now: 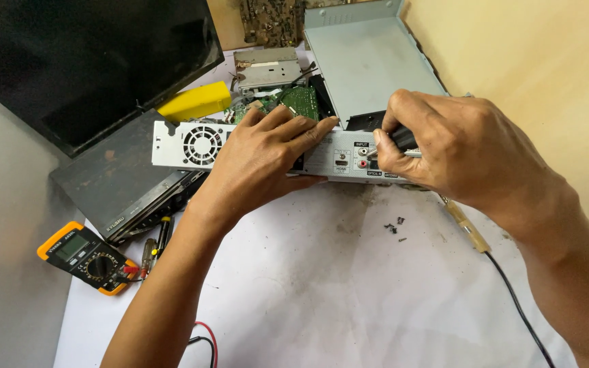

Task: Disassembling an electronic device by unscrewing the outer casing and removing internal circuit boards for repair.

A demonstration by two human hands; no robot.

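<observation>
Multimeter, perhaps screws, nearby.

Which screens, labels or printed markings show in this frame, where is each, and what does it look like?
Flat screen: top left, leaning, large dark rectangle, switched off.
Multimeter: lower left on the white sheet, orange and black, small grey display, round dial.
Rear panel: centre, under the left hand and right hand, grey strip with small black port labels, round fan grille at left.

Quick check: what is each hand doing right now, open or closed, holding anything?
Left hand: open, fingers flat on the grey device's rear panel, steadying it.
Right hand: closed around a black-handled screwdriver, tip at the panel.
</observation>
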